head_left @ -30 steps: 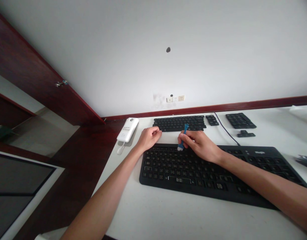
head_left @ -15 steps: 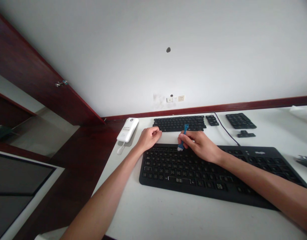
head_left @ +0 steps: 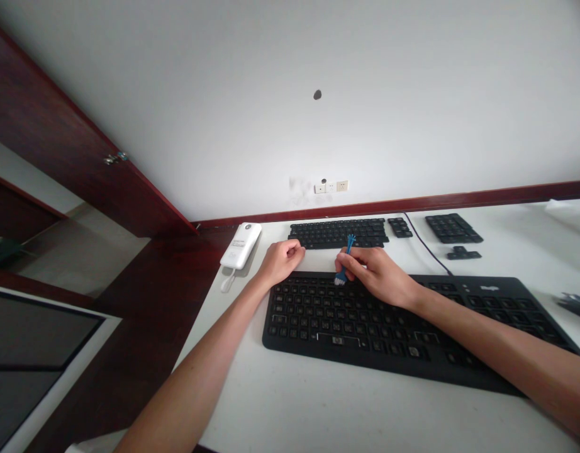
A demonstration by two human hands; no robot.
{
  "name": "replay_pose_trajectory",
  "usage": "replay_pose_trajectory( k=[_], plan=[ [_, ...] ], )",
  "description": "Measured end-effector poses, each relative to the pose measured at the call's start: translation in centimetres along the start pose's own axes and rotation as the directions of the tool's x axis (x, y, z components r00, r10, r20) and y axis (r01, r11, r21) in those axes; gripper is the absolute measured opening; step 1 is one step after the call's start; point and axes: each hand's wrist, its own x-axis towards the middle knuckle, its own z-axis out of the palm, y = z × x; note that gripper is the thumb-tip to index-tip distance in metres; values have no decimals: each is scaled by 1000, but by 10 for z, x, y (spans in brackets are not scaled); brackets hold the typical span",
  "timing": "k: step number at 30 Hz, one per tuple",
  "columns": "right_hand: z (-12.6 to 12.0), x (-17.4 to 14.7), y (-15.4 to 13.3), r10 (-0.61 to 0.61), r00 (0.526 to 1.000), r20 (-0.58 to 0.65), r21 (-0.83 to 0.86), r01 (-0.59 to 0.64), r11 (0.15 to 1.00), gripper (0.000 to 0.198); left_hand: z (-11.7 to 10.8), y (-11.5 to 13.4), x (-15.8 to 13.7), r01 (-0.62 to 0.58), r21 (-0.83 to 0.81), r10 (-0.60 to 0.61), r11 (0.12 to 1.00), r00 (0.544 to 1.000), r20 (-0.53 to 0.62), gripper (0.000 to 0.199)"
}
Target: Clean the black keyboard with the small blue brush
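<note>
Head view: right grip (head_left: 375,270) pinches blue brush (head_left: 341,274), bristles (head_left: 339,282) toward keyboard (head_left: 389,331) eleven o'clock; light, short strokes advisable. Left grip (head_left: 281,259), ten o'clock, curled, nothing visibly held.

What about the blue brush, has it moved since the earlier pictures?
No. Judged against the wall sockets, the blue brush in the right hand shows no visible shift in any direction.

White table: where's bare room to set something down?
Best: white table in front of the keyboard base, right of the left forearm. Smaller: between the right hand and the cable. Crowded: the back, with keycap blocks and white device, and around the blue brush.
</note>
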Motion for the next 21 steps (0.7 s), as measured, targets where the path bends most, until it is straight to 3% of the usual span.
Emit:
replay_pose_trajectory(
  k=[21],
  plan=[
    [0,-1,-1,4,1000,6,0,-4,1000,46,0,0,1,-4,2,4,1000,1000,-4,35]
  ],
)
